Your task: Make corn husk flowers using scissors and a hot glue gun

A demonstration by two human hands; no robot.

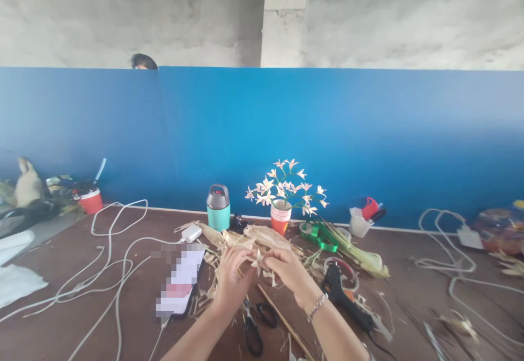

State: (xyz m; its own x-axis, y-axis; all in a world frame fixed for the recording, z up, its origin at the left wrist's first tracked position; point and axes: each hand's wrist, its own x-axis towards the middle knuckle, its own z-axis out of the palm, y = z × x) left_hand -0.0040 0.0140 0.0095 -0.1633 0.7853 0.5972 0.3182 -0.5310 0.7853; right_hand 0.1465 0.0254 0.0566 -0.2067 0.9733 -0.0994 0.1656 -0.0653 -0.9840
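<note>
My left hand [230,275] and my right hand [286,268] meet over the brown table [73,252], both pinched on a small pale husk flower [257,261] held between their fingertips. A bracelet circles my right wrist. Under the hands lie dry corn husk strips [262,236]. Black scissors [256,321] rest just below my hands, beside a thin wooden stick [282,320]. A black glue gun [341,293] lies to the right of my right wrist.
A red paper cup [280,216] holds finished husk flowers. A teal flask [218,207], green ribbon [317,235], a phone [182,284] and white charger cables [110,262] lie around. A blue partition [327,131] backs the table; a person's head shows above it.
</note>
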